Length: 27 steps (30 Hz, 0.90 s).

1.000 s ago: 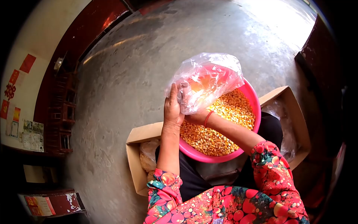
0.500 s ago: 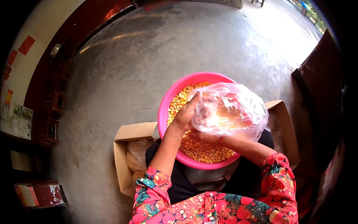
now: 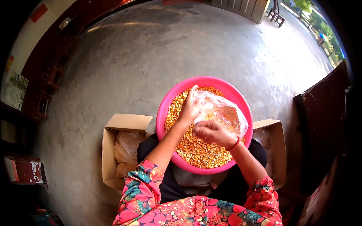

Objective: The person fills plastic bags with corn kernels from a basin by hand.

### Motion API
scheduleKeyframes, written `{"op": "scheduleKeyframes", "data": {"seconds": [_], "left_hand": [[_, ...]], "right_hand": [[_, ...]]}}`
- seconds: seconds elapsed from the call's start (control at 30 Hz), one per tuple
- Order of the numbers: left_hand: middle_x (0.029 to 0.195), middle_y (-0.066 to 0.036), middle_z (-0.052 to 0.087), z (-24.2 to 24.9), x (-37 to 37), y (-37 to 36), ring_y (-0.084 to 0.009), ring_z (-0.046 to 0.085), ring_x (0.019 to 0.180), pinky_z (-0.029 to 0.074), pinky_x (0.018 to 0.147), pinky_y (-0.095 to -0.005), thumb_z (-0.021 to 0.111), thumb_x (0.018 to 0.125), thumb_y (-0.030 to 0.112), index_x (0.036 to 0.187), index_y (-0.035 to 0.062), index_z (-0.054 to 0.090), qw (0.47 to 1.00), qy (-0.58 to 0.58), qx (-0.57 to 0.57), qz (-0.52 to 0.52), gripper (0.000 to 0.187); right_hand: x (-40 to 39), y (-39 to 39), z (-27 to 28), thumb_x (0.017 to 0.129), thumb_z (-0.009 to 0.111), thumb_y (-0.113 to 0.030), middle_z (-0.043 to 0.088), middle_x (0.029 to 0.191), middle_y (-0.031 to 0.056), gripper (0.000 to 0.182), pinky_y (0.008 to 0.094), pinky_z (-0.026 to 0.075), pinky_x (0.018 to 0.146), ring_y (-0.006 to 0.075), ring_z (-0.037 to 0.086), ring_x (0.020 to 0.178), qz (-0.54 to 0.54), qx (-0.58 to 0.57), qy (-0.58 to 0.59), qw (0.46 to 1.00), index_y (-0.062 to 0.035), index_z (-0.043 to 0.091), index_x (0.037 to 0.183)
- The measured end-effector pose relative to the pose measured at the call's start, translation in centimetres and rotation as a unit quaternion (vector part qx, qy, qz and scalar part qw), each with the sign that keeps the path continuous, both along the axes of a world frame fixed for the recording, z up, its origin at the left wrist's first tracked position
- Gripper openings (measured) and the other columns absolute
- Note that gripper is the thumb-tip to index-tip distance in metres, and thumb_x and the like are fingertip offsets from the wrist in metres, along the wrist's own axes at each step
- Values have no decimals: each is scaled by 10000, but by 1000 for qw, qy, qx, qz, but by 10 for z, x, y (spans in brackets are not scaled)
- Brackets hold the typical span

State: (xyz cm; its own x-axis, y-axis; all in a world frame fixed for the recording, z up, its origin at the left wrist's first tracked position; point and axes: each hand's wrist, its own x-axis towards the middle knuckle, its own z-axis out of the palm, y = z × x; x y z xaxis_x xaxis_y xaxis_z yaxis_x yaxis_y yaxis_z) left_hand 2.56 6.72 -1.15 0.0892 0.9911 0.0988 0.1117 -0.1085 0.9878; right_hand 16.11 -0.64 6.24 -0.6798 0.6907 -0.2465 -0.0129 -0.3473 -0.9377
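Observation:
A pink basin full of yellow corn kernels stands in front of me, between my knees. My left hand is over the left part of the basin and grips the edge of a clear plastic bag. The bag lies slackly across the kernels toward the right rim. Just beside the bag's near side, my right hand is closed into a fist above the corn. What its fingers hold, if anything, is hidden.
An open cardboard box at my left contains filled plastic bags. Another cardboard box stands at my right, with clear plastic inside. Concrete floor stretches ahead; a small stool stands by the bright doorway.
The bag, puffed up and lifted before, is now lower and flatter over the corn. My right hand has come out from under it and closed on its near side.

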Motion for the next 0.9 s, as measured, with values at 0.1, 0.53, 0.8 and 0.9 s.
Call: {"op": "scheduleKeyframes", "data": {"seconds": [0.1,0.53,0.8,0.9], "left_hand": [[1368,-166,351,2,1,1,-243,370,1248,312,1036,-345,515,838,-20,1381,47,262,998,-63,-16,-11,603],[1250,-226,463,31,-8,-14,-334,489,1147,407,966,-376,588,765,22,1057,104,654,938,270,194,-101,310],[1200,-218,505,22,-5,-16,-376,571,981,480,847,-416,536,780,35,1261,74,476,917,376,40,-125,487],[1165,-204,534,17,-10,-15,-372,581,957,483,835,-418,529,770,25,1273,73,460,924,335,148,-113,510]], "right_hand": [[26,25,-19,934,504,-258,386,601,-76,217,181,209,397,9,298,460,-147,-87,13,985,-74,592,863],[53,69,-47,898,498,-159,536,702,-17,206,189,374,477,41,458,551,-312,40,-112,943,-5,616,966],[65,67,-68,858,495,-69,631,988,75,238,291,456,806,174,580,898,-355,157,-155,908,15,596,1057],[63,66,-63,858,498,-68,640,962,94,227,295,458,810,172,585,907,-328,279,-275,860,8,609,1041]]}}
